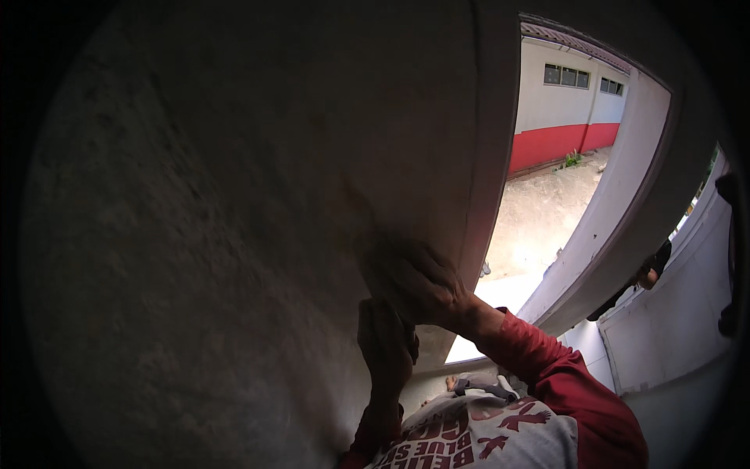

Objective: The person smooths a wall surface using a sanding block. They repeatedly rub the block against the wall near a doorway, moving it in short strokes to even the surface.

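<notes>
My right hand (414,277) lies flat against a rough grey plastered wall (234,219), fingers spread, close to the wall's edge at an opening. Just below it, my left hand (384,348) is pressed to the same wall with its fingers curled. It is too dark to tell whether that hand holds anything. Both arms wear red sleeves, and the right sleeve (562,383) runs down to the lower right.
A pale frame edge (492,156) borders the opening, and a white panel (617,203) slants beside it. Outside are sandy ground (539,219) and a white building with a red base (562,141). Another person's hand (647,275) shows at the right past the panel.
</notes>
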The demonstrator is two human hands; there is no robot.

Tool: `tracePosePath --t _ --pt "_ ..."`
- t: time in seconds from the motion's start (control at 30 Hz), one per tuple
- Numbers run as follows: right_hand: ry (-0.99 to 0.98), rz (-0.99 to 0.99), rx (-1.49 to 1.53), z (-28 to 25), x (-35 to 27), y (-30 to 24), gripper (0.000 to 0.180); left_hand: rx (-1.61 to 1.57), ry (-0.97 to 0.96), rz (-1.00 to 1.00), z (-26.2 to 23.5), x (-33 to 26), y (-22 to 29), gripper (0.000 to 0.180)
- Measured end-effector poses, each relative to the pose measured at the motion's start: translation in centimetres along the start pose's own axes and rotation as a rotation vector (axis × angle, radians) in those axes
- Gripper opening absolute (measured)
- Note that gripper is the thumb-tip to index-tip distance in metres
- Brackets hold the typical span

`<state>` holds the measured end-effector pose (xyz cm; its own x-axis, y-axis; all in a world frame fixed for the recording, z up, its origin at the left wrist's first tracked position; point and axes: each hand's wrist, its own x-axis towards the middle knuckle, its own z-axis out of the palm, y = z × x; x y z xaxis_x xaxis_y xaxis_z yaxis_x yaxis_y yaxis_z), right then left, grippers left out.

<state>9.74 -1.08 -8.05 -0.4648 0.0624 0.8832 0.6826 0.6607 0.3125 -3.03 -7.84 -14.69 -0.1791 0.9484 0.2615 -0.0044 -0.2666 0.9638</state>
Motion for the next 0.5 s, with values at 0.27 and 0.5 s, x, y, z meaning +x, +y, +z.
tracePosePath --t 0.27,0.5 --pt "0.017 0.04 -0.093 0.2 0.0 -0.5 0.038 -0.055 -0.065 -0.048 -0.5 0.1 1.5 0.012" --pt "-0.032 0.04 0.008 0.9 -0.2 -0.7 0.04 0.158 -0.058 -0.081 -0.8 0.4 0.6 0.01"
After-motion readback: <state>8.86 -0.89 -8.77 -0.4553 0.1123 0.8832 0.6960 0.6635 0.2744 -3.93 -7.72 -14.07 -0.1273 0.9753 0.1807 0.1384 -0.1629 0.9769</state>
